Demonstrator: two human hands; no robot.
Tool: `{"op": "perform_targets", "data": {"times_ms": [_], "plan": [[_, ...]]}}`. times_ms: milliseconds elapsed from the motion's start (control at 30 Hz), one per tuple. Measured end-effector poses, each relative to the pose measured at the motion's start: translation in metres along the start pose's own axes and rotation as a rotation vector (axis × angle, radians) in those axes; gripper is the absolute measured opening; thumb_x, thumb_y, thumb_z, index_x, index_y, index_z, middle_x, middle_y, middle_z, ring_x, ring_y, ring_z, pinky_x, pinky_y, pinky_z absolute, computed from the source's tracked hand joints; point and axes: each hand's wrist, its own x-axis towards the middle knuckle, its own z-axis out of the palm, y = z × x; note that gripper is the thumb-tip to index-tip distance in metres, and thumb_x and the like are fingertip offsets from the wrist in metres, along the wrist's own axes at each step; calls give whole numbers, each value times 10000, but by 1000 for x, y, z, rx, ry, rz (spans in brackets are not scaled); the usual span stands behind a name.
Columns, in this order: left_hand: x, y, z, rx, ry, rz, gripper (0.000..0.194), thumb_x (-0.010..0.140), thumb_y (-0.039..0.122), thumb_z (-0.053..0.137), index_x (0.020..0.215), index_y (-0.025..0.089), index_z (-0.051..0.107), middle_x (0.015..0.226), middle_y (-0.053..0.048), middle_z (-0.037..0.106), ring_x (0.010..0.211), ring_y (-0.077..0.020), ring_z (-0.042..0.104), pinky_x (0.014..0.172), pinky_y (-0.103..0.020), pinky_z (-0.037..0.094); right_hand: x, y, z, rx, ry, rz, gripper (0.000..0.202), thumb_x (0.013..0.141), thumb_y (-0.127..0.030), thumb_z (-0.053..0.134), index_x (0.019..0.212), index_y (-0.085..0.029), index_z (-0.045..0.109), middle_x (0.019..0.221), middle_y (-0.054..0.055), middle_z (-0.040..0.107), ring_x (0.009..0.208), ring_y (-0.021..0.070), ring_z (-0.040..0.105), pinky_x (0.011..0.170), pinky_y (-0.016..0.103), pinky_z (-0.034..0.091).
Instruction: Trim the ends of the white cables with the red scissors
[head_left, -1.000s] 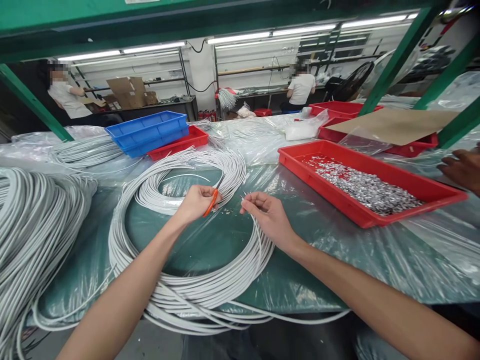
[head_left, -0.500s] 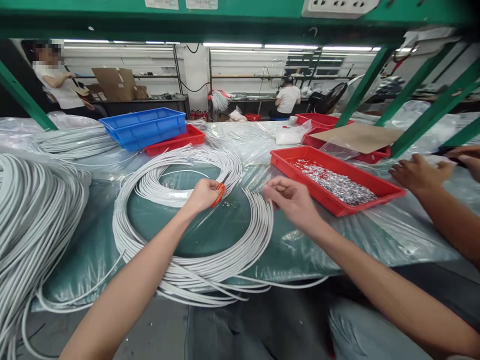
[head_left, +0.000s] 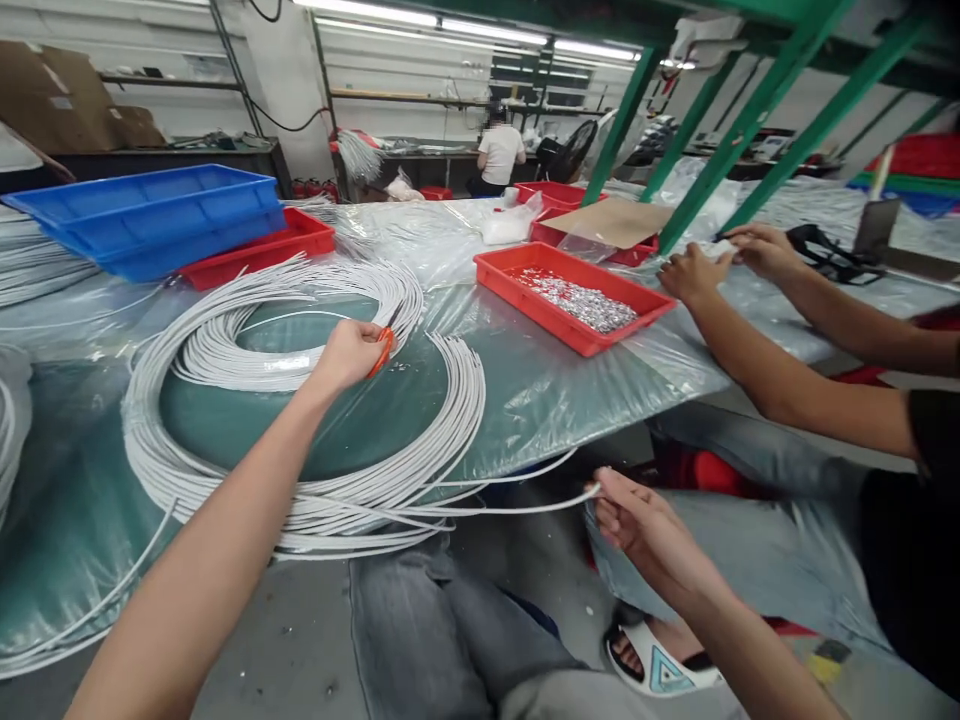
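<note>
My left hand point(head_left: 349, 352), over the table, is closed round small scissors point(head_left: 383, 350) with orange handles; a dark blade sticks up beyond the fingers. Beneath that arm lies a large coil of white cable point(head_left: 154, 430), its bundled cut ends standing near the middle of the table. A second white coil point(head_left: 225, 372) overlaps it behind the scissors. Past the table's front edge, my right hand point(head_left: 652, 530) pinches the end of one white cable point(head_left: 536, 509), which stretches out from the large coil.
A red tray point(head_left: 570, 325) of small shiny metal pieces stands right of the coils. Blue trays point(head_left: 172, 225) rest on a red tray point(head_left: 307, 235) at left. On the right, a co-worker's hands point(head_left: 697, 275) hold something pale. Green posts point(head_left: 739, 125) rise behind.
My right hand has left the large coil's bundled ends and moved down and right, drawing one cable outward past the table edge. The view has turned right; my left hand still grips the scissors.
</note>
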Motion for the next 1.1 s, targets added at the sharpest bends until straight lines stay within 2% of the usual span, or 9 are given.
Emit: {"op": "perform_targets", "data": {"times_ms": [300,400,467,567,667,733,900,967,1100], "plan": [[-3,3,-1,30,-19,28,263,669,384,642,719,131,692,566,-6,612,510,-121,509,502,-226,374,31,27,11,75,41,16,524,573,-541,862,842,-123,695,873,99,684,564,95,504,437,213,417],[-2,1,-1,38,-22,32,251,671,377,646,712,134,693,588,-15,627,530,-129,524,509,-228,376,32,27,4,-33,-4,26,547,602,-589,824,849,-121,683,732,56,644,532,95,494,435,215,385],[-2,0,0,40,-30,35,238,678,370,643,707,138,691,596,-18,634,537,-128,526,517,-227,379,30,23,1,-179,-88,10,537,644,-639,769,770,-132,643,543,-16,512,445,72,396,402,205,285],[-2,-1,2,48,-43,46,224,692,369,637,660,148,662,569,-14,622,529,-123,510,519,-224,369,19,8,5,-497,-353,-6,555,768,-691,619,665,-147,574,419,-67,346,392,54,239,417,224,170],[-3,-1,2,67,-44,66,260,703,379,629,575,155,593,521,-10,587,515,-119,481,514,-225,345,8,-17,25,-774,-575,-108,524,867,-627,530,665,-146,570,473,-46,380,449,76,297,468,240,218],[-4,0,2,77,-41,76,278,705,386,625,557,157,569,509,-10,578,510,-119,471,512,-229,335,10,-35,45,-906,-582,-273,474,897,-570,513,680,-152,566,536,-32,415,505,93,350,504,245,260],[-5,1,0,82,-32,102,264,690,384,616,567,155,574,512,-8,570,511,-123,468,513,-234,324,62,-67,92,-1182,-314,-702,416,900,-504,507,646,-176,526,562,-17,453,541,116,384,548,262,256],[-4,-1,0,77,-33,120,268,682,383,616,552,155,561,505,-6,554,512,-122,462,510,-233,312,92,-73,106,-1206,-307,-717,420,863,-518,551,622,-176,517,545,-18,452,529,113,378,541,264,244],[-1,-7,2,47,-31,148,261,665,383,618,552,151,581,507,-6,545,527,-129,473,506,-232,302,133,-75,125,-1121,-506,-577,523,769,-571,637,514,-181,402,493,-46,315,502,81,256,502,256,196]]}}
